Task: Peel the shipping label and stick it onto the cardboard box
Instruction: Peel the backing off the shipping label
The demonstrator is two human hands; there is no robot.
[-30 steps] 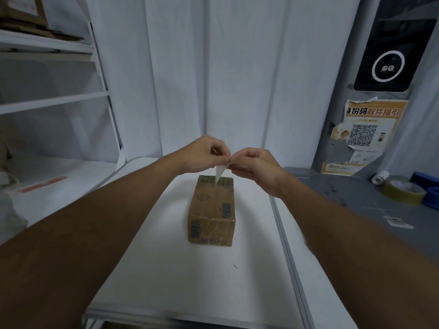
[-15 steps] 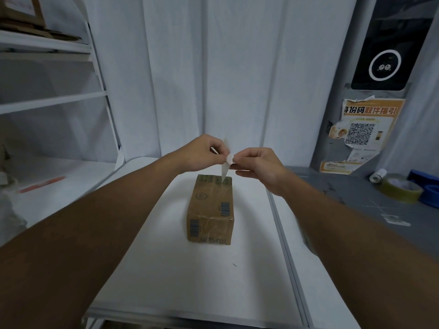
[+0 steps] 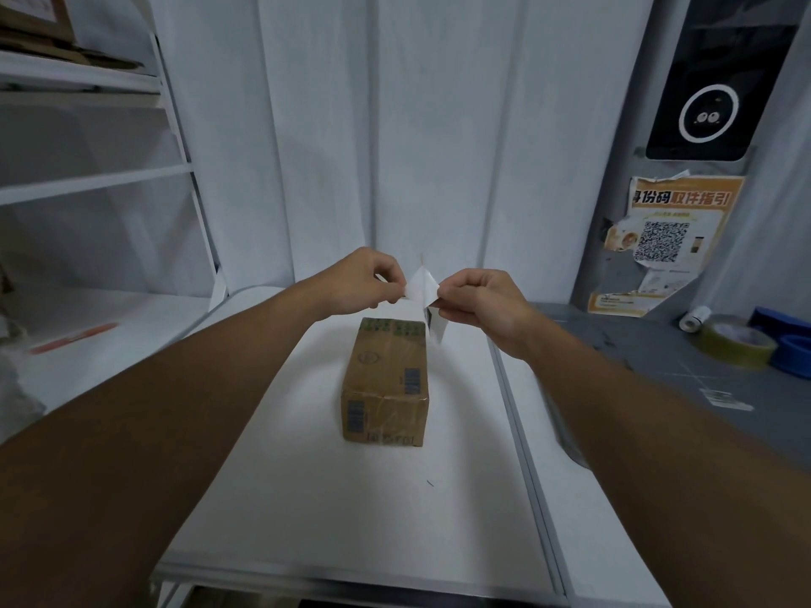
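The shipping label is pinched between the left hand and right hand — held above the far end of the cardboard box, whose long axis runs away across the tabletop — directly below.

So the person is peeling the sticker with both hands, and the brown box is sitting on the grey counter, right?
Not quite. The head view shows both hands, left hand and right hand, peeling the label, but the cardboard box sits on the white table, not the grey counter.
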